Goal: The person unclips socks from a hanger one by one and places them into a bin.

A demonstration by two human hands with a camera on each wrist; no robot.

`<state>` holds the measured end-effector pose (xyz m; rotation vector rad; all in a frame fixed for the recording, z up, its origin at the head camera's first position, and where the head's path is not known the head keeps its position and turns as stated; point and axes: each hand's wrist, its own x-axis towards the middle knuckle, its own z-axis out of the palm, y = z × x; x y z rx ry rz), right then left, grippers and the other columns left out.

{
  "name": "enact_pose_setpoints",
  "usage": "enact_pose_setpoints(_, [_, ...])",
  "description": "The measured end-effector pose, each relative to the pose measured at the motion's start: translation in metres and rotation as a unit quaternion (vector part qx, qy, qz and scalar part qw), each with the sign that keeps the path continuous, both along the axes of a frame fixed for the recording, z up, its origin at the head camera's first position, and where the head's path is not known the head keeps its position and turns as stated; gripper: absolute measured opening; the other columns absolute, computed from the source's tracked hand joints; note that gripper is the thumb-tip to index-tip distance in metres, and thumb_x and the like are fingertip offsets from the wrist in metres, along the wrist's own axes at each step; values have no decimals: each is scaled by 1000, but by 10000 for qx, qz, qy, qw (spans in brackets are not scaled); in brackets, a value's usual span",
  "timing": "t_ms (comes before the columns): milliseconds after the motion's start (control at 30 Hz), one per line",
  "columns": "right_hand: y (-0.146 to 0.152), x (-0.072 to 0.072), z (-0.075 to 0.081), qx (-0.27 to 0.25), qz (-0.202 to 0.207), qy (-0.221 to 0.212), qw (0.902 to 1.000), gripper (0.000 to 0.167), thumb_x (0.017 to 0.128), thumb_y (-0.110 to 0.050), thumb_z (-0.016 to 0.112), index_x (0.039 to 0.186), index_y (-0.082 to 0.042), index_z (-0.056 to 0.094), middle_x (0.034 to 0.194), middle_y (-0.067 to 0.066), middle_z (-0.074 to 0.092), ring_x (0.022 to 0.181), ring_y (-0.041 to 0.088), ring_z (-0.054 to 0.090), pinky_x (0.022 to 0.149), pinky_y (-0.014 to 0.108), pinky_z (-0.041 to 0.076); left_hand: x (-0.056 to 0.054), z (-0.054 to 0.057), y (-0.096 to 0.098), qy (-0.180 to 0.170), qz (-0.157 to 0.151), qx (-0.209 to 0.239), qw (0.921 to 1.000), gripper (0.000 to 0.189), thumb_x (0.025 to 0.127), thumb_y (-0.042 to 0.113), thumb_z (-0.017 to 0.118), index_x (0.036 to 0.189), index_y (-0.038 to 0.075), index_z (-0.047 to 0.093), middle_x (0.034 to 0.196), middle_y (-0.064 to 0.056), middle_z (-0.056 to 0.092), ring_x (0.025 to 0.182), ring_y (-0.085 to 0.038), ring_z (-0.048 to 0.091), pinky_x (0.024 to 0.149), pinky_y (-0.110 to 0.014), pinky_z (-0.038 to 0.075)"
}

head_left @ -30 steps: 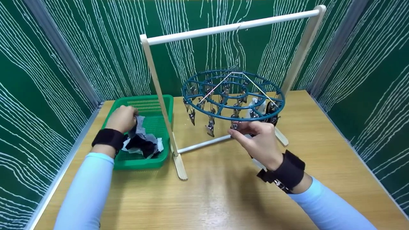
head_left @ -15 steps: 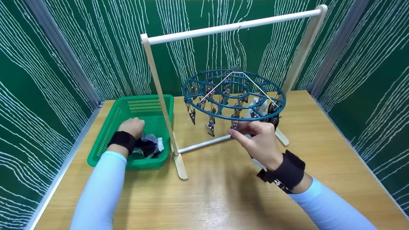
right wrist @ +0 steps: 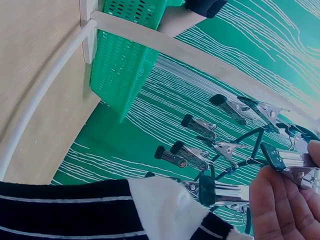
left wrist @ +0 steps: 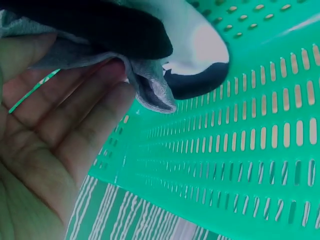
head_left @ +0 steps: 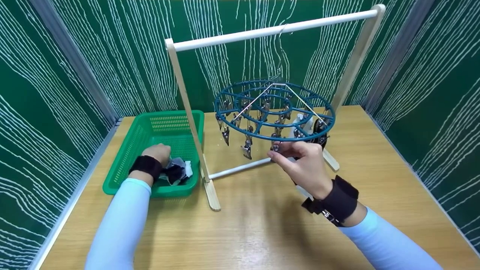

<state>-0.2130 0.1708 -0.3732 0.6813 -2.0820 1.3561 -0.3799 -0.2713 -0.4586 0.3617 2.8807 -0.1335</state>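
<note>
In the head view my left hand (head_left: 157, 153) reaches into the green basket (head_left: 123, 150), beside a small heap of grey, black and white socks (head_left: 178, 170). The left wrist view shows its fingers nearly straight, their tips touching the underside of a grey sock (left wrist: 150, 87); the thumb lies apart from them. A black sock and a white sock with a dark end (left wrist: 200, 47) are close by. My right hand (head_left: 303, 161) pinches a metal clip (right wrist: 292, 159) at the near rim of the round blue drying hanger (head_left: 258, 135). The pinching thumb is partly cut off in the right wrist view.
The hanger hangs from the white bar (head_left: 240, 36) of a wooden stand. Several other clips (head_left: 246, 147) dangle from it. A black-and-white striped sock (right wrist: 65, 210) is near the right hand. The stand's left leg (head_left: 187, 108) rises between basket and hanger.
My left hand held up a grey sock at the basket's left side, then moved right and now sits slightly lower by the heap. The right hand stays at the same clip.
</note>
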Motion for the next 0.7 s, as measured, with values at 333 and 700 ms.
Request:
enact_pose_setpoints(333, [2,-1,0,11,-4,41,10000,12,86,7,86,98,9,81,90,19,82,73,3,74,73,11,59,30,48,6,346,-86,264,9990,15,95,7,65,80,5,63,91,-19,70,79,-31,62,74,-52,56])
enact_pose_setpoints(700, [2,-3,-2,9,10,240,9997,10,85,9,85,94,8,81,88,18,82,72,-7,70,71,9,58,55,101,10,1417,-106,1174,9829,36,102,9,60,131,-9,70,126,-32,74,109,-47,74,97,-62,60])
